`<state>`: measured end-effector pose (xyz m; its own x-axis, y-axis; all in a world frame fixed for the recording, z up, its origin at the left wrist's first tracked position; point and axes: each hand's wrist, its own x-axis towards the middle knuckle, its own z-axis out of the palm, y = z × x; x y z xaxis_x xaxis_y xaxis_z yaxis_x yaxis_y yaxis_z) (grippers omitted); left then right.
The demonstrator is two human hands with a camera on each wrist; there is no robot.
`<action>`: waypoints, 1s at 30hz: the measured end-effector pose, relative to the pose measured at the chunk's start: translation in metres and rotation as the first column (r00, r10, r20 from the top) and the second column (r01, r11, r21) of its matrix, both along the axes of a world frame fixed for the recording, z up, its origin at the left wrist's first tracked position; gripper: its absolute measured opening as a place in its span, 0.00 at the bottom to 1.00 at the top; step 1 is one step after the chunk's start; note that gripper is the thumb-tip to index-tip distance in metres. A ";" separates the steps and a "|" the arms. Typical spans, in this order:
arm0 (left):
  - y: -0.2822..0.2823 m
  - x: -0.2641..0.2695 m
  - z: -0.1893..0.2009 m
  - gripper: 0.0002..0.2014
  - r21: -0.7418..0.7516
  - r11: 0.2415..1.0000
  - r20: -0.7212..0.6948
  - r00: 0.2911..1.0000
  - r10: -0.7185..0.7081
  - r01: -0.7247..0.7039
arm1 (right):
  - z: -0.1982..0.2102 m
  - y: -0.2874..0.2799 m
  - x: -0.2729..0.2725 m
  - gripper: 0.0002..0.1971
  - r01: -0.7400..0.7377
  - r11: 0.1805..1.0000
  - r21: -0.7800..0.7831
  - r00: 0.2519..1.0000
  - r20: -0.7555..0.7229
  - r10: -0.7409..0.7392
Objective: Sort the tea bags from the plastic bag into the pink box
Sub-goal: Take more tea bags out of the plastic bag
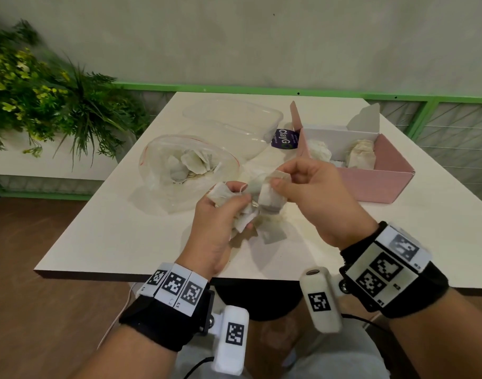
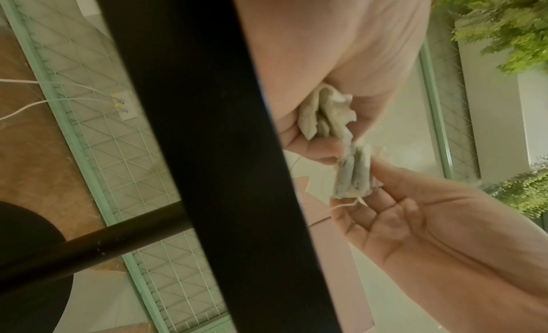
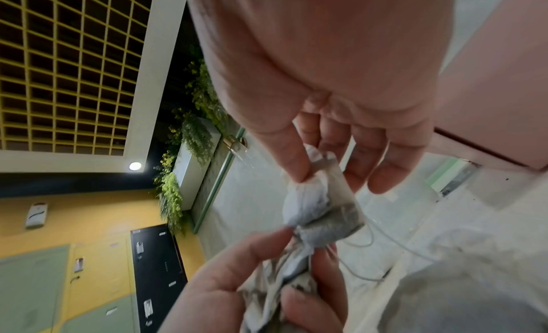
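Observation:
Over the white table (image 1: 125, 228), my left hand (image 1: 235, 196) grips a crumpled bunch of tea bags (image 1: 242, 214) with tangled strings. My right hand (image 1: 282, 177) pinches one tea bag (image 1: 271, 198) at the bunch's right side between thumb and forefinger. In the right wrist view that tea bag (image 3: 323, 204) hangs from my right hand (image 3: 323, 174), with the left hand (image 3: 299, 246) just below it. The clear plastic bag (image 1: 188, 165) lies open at the left with several tea bags inside. The pink box (image 1: 371, 181) stands open at the right and holds two heaps of tea bags (image 1: 361, 157).
A clear plastic container (image 1: 234, 119) with a purple label (image 1: 283, 139) stands behind the bag. Loose tea bags (image 1: 272, 236) lie on the table under my hands. Green plants (image 1: 43, 105) fill the planter at the left. The table's near edge is close to my wrists.

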<state>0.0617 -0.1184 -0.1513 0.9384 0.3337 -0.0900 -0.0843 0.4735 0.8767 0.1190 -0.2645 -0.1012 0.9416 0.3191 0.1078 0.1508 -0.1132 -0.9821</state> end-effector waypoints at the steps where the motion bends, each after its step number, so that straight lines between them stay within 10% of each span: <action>1: 0.002 0.000 0.000 0.06 -0.040 0.999 0.001 1.000 0.001 -0.001 | 0.003 -0.002 0.001 0.02 0.017 0.999 0.027 1.000 -0.024 -0.017; 6: 0.009 0.000 -0.004 0.17 -0.196 0.980 -0.004 1.000 0.030 -0.030 | 0.010 -0.017 0.009 0.08 -0.040 0.982 0.186 0.953 -0.289 0.094; 9: 0.009 0.000 -0.005 0.18 -0.163 0.986 -0.029 0.999 0.040 -0.044 | 0.005 -0.017 0.009 0.06 -0.156 0.987 0.027 0.917 -0.368 0.155; 16: 0.004 -0.001 0.001 0.11 -0.046 0.998 -0.035 0.998 0.050 -0.051 | -0.015 -0.010 0.012 0.03 -0.095 0.906 -0.412 0.992 -0.117 0.051; 20: 0.004 0.000 -0.002 0.07 0.027 0.999 -0.045 0.998 0.036 -0.035 | -0.005 -0.012 0.011 0.04 -0.021 0.937 -0.348 0.998 -0.060 0.000; 25: 0.003 0.000 -0.005 0.26 0.030 0.999 -0.008 0.999 0.031 -0.030 | 0.014 -0.012 0.007 0.18 -0.001 0.995 -0.099 0.994 -0.112 -0.010; 30: 0.000 0.001 -0.007 0.38 0.002 1.000 0.024 0.999 -0.025 0.025 | 0.017 -0.004 0.000 0.04 -0.184 0.980 -0.078 0.970 -0.177 0.168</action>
<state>0.0623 -0.1189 -0.1582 0.9483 0.3104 -0.0663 -0.0940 0.4740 0.8755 0.1187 -0.2682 -0.0840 0.8718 0.4824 -0.0858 0.0096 -0.1919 -0.9814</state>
